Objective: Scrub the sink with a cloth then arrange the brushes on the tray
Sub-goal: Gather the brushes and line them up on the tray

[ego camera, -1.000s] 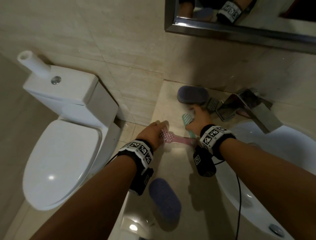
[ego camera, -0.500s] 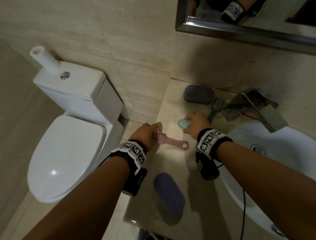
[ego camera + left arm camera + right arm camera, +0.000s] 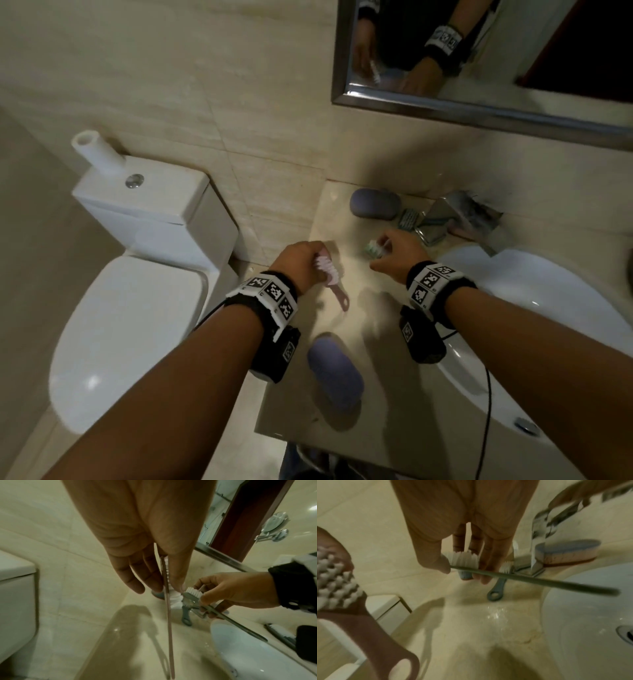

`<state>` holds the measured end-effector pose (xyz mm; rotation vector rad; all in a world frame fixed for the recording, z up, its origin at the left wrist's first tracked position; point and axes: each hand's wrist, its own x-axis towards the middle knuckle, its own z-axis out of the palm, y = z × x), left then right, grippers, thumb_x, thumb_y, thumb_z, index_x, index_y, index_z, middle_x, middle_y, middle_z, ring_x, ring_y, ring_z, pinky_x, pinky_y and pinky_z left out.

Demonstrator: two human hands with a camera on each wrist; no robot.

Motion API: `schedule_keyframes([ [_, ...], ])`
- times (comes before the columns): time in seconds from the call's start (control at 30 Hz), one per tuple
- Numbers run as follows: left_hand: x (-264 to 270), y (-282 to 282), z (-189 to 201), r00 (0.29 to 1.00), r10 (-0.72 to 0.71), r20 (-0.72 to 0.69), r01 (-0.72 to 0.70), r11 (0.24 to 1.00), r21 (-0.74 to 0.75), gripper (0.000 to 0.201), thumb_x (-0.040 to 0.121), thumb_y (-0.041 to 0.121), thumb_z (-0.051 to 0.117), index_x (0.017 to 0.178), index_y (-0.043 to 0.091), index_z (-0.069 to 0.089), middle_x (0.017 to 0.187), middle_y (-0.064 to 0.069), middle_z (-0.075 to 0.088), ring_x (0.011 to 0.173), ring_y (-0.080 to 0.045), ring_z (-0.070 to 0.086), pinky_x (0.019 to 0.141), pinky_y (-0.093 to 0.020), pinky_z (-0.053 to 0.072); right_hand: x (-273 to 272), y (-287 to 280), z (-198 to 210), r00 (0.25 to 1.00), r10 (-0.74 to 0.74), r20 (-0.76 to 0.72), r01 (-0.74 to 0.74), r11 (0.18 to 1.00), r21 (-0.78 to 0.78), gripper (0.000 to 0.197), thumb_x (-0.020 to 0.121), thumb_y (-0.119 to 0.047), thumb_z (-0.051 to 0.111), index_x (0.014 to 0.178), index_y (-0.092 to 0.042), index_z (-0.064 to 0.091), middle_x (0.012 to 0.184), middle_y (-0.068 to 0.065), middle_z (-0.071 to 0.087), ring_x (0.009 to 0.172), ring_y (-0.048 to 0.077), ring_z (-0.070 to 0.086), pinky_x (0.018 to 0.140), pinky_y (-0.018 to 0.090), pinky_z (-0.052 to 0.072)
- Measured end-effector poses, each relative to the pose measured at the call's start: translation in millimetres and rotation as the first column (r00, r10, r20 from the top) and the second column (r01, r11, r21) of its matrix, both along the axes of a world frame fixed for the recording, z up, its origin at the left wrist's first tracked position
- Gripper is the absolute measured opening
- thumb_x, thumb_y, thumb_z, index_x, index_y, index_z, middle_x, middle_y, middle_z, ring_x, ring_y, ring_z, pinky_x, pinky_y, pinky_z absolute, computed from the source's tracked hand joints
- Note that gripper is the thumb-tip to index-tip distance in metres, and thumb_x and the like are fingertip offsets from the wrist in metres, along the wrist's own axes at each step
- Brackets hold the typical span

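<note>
My left hand (image 3: pixel 317 261) pinches the head of a pink brush (image 3: pixel 330 279) between thumb and fingers above the counter's left side; its long handle (image 3: pixel 169 628) points back toward me. Just to the right, my right hand (image 3: pixel 380 250) grips a green brush (image 3: pixel 373 248) with white bristles (image 3: pixel 464 559), whose handle (image 3: pixel 539 581) reaches out over the sink (image 3: pixel 555 318). A third, grey-green brush (image 3: pixel 496 590) lies on the counter by the faucet (image 3: pixel 460 219). One purple oval brush (image 3: pixel 375 202) lies at the back wall, another (image 3: pixel 335 371) near the counter's front.
A white toilet (image 3: pixel 130 329) stands left of the counter (image 3: pixel 376 404), with a paper roll (image 3: pixel 97 154) on its tank. A mirror (image 3: pixel 479 61) hangs above the faucet. The sink drain (image 3: pixel 626 635) is at the right. The counter surface looks wet.
Both brushes have come up off the counter. The pink brush's handle has swung from pointing right to pointing toward me, and my right hand has drawn the green brush away from the faucet.
</note>
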<state>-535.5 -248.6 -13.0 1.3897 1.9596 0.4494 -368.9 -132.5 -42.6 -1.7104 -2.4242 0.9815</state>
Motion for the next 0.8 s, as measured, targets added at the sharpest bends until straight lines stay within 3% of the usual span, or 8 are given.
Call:
schedule_keyframes([
  [0.13,18,9,28,0.995,-0.098,0.012,0.096,0.990,0.099,0.025,0.078,0.008,0.069,0.102,0.007,0.063,0.101,-0.012,0.066,0.096,-0.026,0.060,0.072,-0.019,0.036,22,-7,42,1.000,-0.011,0.005,0.010,0.996,0.084,0.048,0.070,-0.022,0.078,0.111,-0.011,0.055,0.117,0.013,0.056,0.105,0.027,0.054,0.082,0.026,0.040],
  [0.3,55,29,56,0.980,-0.200,0.017,0.195,0.969,0.150,0.028,0.082,0.009,0.066,0.109,0.008,0.061,0.106,-0.009,0.065,0.100,-0.024,0.059,0.079,-0.021,0.040,58,-19,81,0.987,-0.132,-0.097,0.144,0.980,0.138,0.052,0.071,-0.013,0.075,0.118,-0.008,0.053,0.111,0.013,0.061,0.103,0.027,0.060,0.087,0.035,0.051],
  [0.43,99,35,74,0.956,-0.293,0.003,0.289,0.947,0.140,0.032,0.084,0.013,0.065,0.115,0.010,0.055,0.112,-0.010,0.062,0.101,-0.026,0.058,0.085,-0.030,0.045,104,-28,105,0.976,-0.182,-0.123,0.201,0.966,0.164,0.049,0.073,-0.010,0.074,0.120,-0.007,0.059,0.117,0.012,0.064,0.109,0.025,0.060,0.087,0.025,0.047],
  [0.5,125,37,82,0.944,-0.329,-0.013,0.327,0.934,0.143,0.034,0.084,0.013,0.065,0.116,0.012,0.054,0.114,-0.011,0.062,0.101,-0.026,0.058,0.088,-0.032,0.046,134,-33,116,0.969,-0.205,-0.135,0.228,0.957,0.181,0.038,0.074,-0.010,0.073,0.111,-0.006,0.064,0.111,0.013,0.067,0.107,0.026,0.062,0.086,0.026,0.048],
  [0.57,156,40,92,0.932,-0.358,-0.056,0.362,0.919,0.155,0.036,0.085,0.014,0.065,0.118,0.013,0.054,0.116,-0.010,0.061,0.104,-0.025,0.058,0.086,-0.028,0.044,169,-37,125,0.963,-0.245,-0.110,0.262,0.946,0.189,0.035,0.074,-0.015,0.072,0.108,-0.007,0.064,0.108,0.015,0.068,0.102,0.027,0.063,0.088,0.033,0.051],
  [0.7,238,43,101,0.915,-0.395,-0.083,0.404,0.890,0.214,0.032,0.084,0.009,0.063,0.116,0.011,0.056,0.115,-0.009,0.062,0.106,-0.027,0.058,0.081,-0.022,0.039,259,-44,131,0.932,-0.341,-0.122,0.359,0.914,0.189,0.044,0.075,-0.023,0.073,0.116,-0.016,0.059,0.113,0.013,0.066,0.102,0.028,0.062,0.087,0.031,0.051],
  [0.8,314,43,97,0.900,-0.434,-0.046,0.434,0.879,0.198,0.034,0.082,0.004,0.061,0.115,0.014,0.055,0.110,-0.008,0.063,0.100,-0.026,0.060,0.082,-0.026,0.045,335,-54,130,0.927,-0.369,-0.064,0.374,0.908,0.191,0.046,0.079,-0.026,0.070,0.121,-0.016,0.055,0.122,0.012,0.061,0.112,0.027,0.056,0.090,0.027,0.044],
])
